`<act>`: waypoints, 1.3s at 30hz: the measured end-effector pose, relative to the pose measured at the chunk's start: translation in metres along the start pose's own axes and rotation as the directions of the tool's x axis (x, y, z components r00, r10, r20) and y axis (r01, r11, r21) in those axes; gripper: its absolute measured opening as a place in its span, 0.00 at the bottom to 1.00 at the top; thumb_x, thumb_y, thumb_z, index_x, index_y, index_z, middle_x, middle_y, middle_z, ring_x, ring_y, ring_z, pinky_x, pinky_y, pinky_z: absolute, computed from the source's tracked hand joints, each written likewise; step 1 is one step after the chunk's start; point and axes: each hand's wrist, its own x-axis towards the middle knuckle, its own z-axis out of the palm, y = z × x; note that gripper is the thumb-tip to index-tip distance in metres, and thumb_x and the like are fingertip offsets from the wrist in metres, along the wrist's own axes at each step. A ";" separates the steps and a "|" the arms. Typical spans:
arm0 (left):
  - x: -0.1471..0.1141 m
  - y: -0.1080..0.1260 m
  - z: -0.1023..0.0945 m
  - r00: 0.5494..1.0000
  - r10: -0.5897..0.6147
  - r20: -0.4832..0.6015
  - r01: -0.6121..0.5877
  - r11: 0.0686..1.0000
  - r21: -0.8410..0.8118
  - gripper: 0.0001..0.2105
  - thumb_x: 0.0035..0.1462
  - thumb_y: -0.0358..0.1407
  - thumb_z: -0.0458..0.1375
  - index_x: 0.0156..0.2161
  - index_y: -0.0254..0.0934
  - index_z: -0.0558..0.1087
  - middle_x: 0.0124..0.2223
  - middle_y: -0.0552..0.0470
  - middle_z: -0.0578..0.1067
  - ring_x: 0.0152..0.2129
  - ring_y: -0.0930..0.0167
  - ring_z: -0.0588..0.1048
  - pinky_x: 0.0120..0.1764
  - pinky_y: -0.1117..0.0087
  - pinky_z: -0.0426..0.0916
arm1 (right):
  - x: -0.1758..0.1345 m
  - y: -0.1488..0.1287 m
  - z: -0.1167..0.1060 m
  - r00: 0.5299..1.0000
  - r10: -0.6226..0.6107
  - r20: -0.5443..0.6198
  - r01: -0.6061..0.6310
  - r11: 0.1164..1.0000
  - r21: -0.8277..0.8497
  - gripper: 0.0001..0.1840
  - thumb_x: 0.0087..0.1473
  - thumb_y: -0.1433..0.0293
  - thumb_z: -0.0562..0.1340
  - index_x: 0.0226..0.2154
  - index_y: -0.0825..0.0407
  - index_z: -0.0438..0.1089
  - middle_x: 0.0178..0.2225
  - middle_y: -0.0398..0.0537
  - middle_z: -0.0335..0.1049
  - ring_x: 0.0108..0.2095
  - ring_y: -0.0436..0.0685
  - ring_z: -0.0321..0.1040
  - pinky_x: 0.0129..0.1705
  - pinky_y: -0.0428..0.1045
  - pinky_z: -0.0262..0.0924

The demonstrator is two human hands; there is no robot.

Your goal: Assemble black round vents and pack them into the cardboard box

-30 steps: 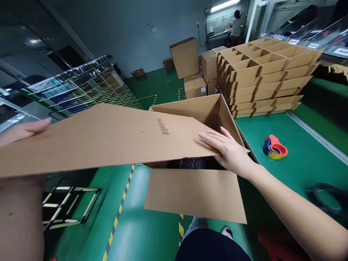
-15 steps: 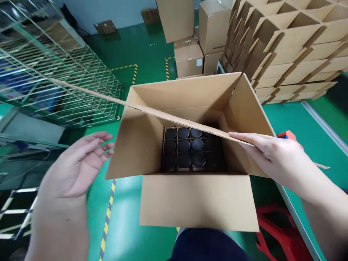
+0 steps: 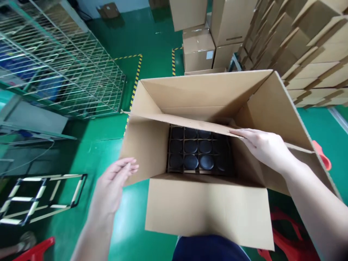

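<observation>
Flat brown cardboard sheet [image 3: 190, 122] across an open brown cardboard box [image 3: 201, 90], over round black tops [image 3: 191, 146].
Right hand [image 3: 265, 146] pinches its edge; left hand [image 3: 112, 185] hangs empty, half-curled. Pressed unevenly, the sheet could snag or crease.

Far discs [image 3: 191, 133] partly behind sheet [image 3: 187, 122]

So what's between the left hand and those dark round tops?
In the head view, the left side of the box lies between the left hand and the dark round tops.
</observation>
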 end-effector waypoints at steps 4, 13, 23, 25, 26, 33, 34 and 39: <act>-0.014 -0.014 0.015 0.937 0.348 -0.009 -0.333 0.902 0.273 0.10 0.60 0.42 0.60 0.44 0.40 0.76 0.43 0.50 0.78 0.41 0.69 0.77 0.46 0.71 0.71 | 0.009 0.008 0.035 0.998 -0.059 0.019 0.059 0.998 -0.011 0.27 0.61 0.75 0.49 0.58 0.41 0.67 0.55 0.41 0.71 0.47 0.59 0.74 0.40 0.51 0.72; -0.004 -0.079 0.112 0.675 0.691 0.259 -0.738 0.623 0.259 0.14 0.64 0.27 0.52 0.51 0.40 0.72 0.46 0.48 0.76 0.45 0.70 0.74 0.51 0.69 0.71 | -0.049 0.024 0.182 0.973 -0.142 0.180 0.123 0.986 0.112 0.31 0.61 0.80 0.45 0.64 0.51 0.60 0.62 0.52 0.61 0.62 0.61 0.58 0.62 0.58 0.58; 0.093 -0.193 0.232 0.637 -0.446 0.629 -0.436 0.464 0.771 0.45 0.49 0.45 0.68 0.67 0.56 0.48 0.71 0.42 0.27 0.65 0.38 0.35 0.57 0.27 0.49 | -0.072 0.003 0.263 0.718 -0.027 0.696 -0.160 0.966 0.202 0.33 0.54 0.72 0.60 0.63 0.57 0.61 0.64 0.60 0.55 0.65 0.66 0.52 0.65 0.56 0.53; 0.102 -0.216 0.243 0.626 -0.525 0.576 -0.431 0.383 0.817 0.46 0.48 0.47 0.67 0.67 0.61 0.46 0.71 0.45 0.24 0.65 0.38 0.33 0.55 0.26 0.50 | -0.074 -0.008 0.249 0.739 -0.021 0.673 -0.223 0.936 0.274 0.29 0.59 0.69 0.57 0.61 0.59 0.64 0.60 0.62 0.62 0.62 0.64 0.59 0.64 0.55 0.55; 0.105 -0.227 0.248 0.624 -0.552 0.553 -0.430 0.348 0.833 0.45 0.50 0.47 0.66 0.67 0.62 0.44 0.71 0.46 0.24 0.65 0.39 0.34 0.55 0.27 0.51 | -0.080 -0.015 0.241 0.761 -0.010 0.649 -0.251 0.917 0.309 0.27 0.61 0.66 0.55 0.60 0.59 0.65 0.59 0.62 0.64 0.61 0.64 0.61 0.63 0.56 0.56; 0.117 -0.279 0.263 0.614 -0.635 0.469 -0.473 0.181 0.863 0.46 0.50 0.39 0.65 0.67 0.62 0.41 0.71 0.50 0.24 0.66 0.42 0.39 0.56 0.35 0.57 | -0.160 -0.048 0.255 0.869 -0.213 0.446 -0.032 0.876 0.481 0.48 0.49 0.49 0.66 0.67 0.46 0.53 0.60 0.56 0.63 0.57 0.70 0.64 0.60 0.63 0.58; 0.119 -0.284 0.265 0.617 -0.636 0.464 -0.481 0.162 0.862 0.47 0.49 0.38 0.65 0.67 0.62 0.42 0.71 0.50 0.24 0.66 0.42 0.39 0.56 0.35 0.58 | -0.167 -0.051 0.267 0.870 -0.196 0.452 -0.015 0.906 0.423 0.55 0.42 0.49 0.71 0.67 0.48 0.52 0.59 0.59 0.65 0.55 0.73 0.66 0.58 0.64 0.60; 0.122 -0.296 0.276 0.639 -0.619 0.456 -0.514 0.098 0.852 0.51 0.42 0.36 0.67 0.67 0.58 0.43 0.72 0.43 0.29 0.65 0.39 0.44 0.58 0.38 0.56 | -0.175 -0.058 0.319 0.887 -0.092 0.453 0.015 0.985 0.169 0.57 0.23 0.56 0.78 0.58 0.50 0.64 0.47 0.57 0.74 0.43 0.72 0.71 0.45 0.59 0.68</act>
